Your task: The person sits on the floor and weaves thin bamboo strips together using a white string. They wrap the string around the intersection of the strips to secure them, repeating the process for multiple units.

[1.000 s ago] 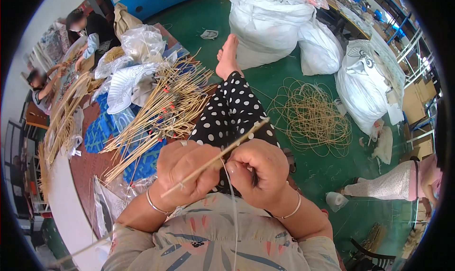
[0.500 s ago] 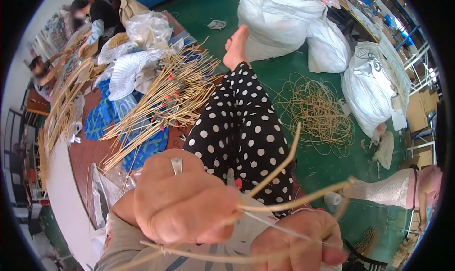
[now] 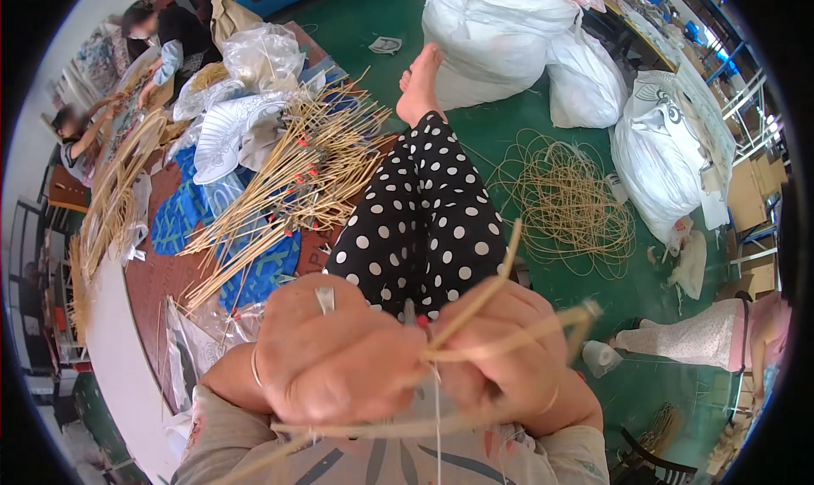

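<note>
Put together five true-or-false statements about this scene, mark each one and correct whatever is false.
1. Thin tan strips meet at the left hand. True.
2. The right hand wears a glove. False: the right hand is bare.
3. A loose tangle of thin strands lies on the green floor. True.
4. The stick pile is right of the dotted trousers. False: the stick pile is on their left.
5. The outstretched foot is bare. True.

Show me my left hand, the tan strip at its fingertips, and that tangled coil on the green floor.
Left hand [image 3: 335, 358]: head view, middle of the fist.
Tan strip [image 3: 472, 309]: head view, slanting upper stretch.
Tangled coil [image 3: 561, 207]: head view, middle of its loops.
</note>
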The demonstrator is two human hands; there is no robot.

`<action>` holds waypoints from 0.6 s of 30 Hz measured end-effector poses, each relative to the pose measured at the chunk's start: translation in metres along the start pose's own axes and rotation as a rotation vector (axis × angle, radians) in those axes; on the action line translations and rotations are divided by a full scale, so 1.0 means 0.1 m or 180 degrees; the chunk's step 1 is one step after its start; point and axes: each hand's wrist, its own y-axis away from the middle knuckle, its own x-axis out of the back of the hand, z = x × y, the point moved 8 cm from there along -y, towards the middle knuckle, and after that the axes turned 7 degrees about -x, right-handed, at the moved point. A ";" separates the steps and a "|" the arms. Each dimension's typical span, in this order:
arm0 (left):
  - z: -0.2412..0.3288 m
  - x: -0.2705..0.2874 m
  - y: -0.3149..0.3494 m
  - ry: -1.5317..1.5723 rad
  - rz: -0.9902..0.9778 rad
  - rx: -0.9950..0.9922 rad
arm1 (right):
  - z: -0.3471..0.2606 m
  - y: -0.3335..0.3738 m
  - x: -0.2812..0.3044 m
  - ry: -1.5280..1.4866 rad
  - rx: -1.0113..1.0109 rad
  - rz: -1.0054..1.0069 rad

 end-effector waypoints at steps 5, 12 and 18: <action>-0.35 -0.35 0.20 -0.0804 -0.0276 0.0198 | 0.55 0.05 -0.14 0.0123 -0.0698 0.0323; -0.60 -0.30 0.38 0.0275 0.0176 0.1542 | 0.60 0.09 -0.19 -0.0866 -0.1025 -0.0186; -0.58 -0.16 0.30 0.1321 0.0510 0.2215 | 0.54 0.74 -0.61 -0.3422 -0.3127 -0.1504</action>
